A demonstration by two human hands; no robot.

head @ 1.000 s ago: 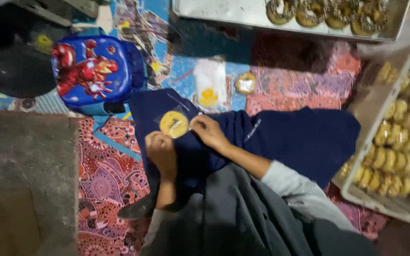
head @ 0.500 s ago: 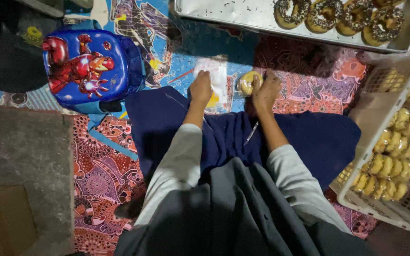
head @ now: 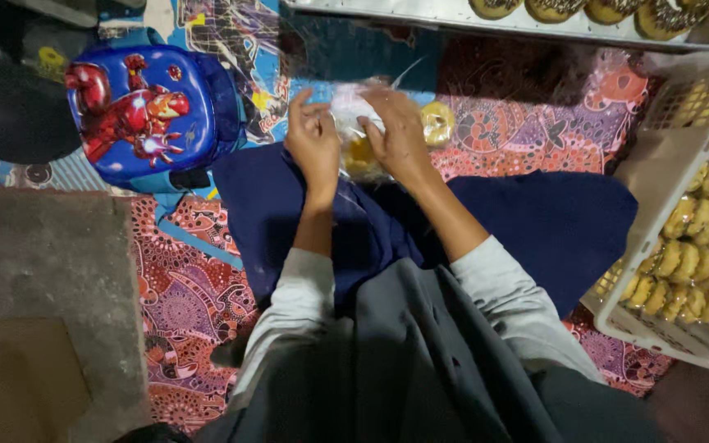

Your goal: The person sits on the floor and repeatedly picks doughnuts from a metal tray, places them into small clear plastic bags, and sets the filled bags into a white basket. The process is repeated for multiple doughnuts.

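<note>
Both hands — left hand [head: 313, 143] and right hand [head: 400, 131] — pinch a clear bag [head: 354, 123] above the far edge of the blue cloth [head: 551, 221]. The bag is crumpled, its long axis running away from the person, something yellow inside.

Open patterned mat [head: 527, 135] between the hands and the metal tray [head: 453, 15] of doughnuts ahead; blocked left by blue backpack [head: 145, 111] and grey block [head: 43, 271], right by white crate [head: 658, 172] of pastries, with one wrapped pastry [head: 438, 123] just beside the right hand [head: 400, 135].
</note>
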